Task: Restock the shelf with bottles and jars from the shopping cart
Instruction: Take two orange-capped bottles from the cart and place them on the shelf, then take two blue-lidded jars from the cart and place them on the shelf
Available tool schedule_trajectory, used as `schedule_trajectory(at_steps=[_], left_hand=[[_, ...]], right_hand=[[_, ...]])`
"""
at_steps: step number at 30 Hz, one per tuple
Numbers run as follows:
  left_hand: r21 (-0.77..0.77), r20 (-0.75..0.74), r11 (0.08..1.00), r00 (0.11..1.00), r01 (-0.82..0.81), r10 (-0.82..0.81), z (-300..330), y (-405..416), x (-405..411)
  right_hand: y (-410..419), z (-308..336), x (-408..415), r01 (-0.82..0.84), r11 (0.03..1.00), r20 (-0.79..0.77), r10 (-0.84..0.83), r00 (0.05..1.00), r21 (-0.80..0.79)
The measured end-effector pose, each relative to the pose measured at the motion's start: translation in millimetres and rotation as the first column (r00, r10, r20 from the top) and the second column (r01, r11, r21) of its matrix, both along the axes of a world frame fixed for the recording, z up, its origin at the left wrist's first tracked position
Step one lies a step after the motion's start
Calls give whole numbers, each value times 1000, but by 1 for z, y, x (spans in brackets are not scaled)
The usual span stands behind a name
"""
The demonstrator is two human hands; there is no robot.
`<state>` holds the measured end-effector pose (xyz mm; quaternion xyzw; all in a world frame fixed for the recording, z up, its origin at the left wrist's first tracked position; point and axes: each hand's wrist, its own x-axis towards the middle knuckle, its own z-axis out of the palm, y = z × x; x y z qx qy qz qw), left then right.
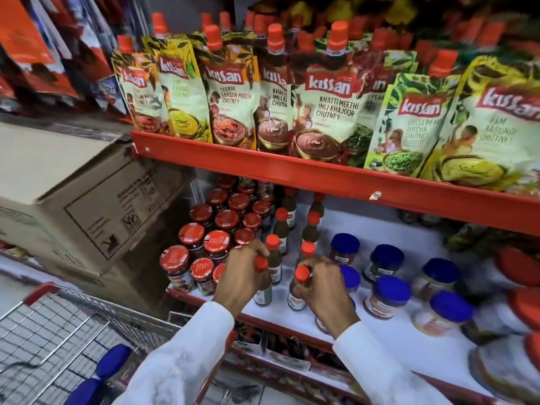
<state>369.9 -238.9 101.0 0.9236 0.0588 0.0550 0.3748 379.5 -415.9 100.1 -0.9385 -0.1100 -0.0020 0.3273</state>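
Observation:
My left hand point(241, 271) grips the neck of a dark sauce bottle with a red cap point(263, 290), standing at the front of the white lower shelf point(409, 340). My right hand point(324, 283) holds a second red-capped bottle point(298, 292) just to its right. Two rows of like bottles point(280, 226) run back behind them. Red-lidded jars point(216, 241) crowd the shelf's left side. Blue-lidded jars point(388, 296) stand to the right. The wire shopping cart point(58, 325) sits at lower left with blue-lidded jars point(114, 361) in it.
A red shelf rail point(321, 173) overhangs the lower shelf, carrying Kissan chutney pouches point(327, 100). Stacked cardboard boxes point(81, 200) press against the shelf's left end. Red-lidded containers point(523, 302) lie blurred at the far right. A lower shelf with packets shows below.

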Motion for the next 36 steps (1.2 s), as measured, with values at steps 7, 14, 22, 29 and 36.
schedule_trajectory(at_steps=[7,14,22,29,36], left_hand=[[19,24,999,999,35,-35,4,3,-6],[171,119,985,993,-2,-18,29,20,-56],[360,153,886,955,-292,253,17,95,-160],[334,29,790,844,-513,536,-29,170,-262],[226,-220,825,798,-518,561,-91,222,-295]], right_hand=[[0,6,-3,16,990,51,-9,999,-137],[17,39,-36,-1,961,290,85,953,-278],[94,23,-75,-274,898,311,384,869,-345],[185,-21,-110,-549,735,223,659,719,-398],[291,-83,-127,-796,493,-16,847,532,-352]])
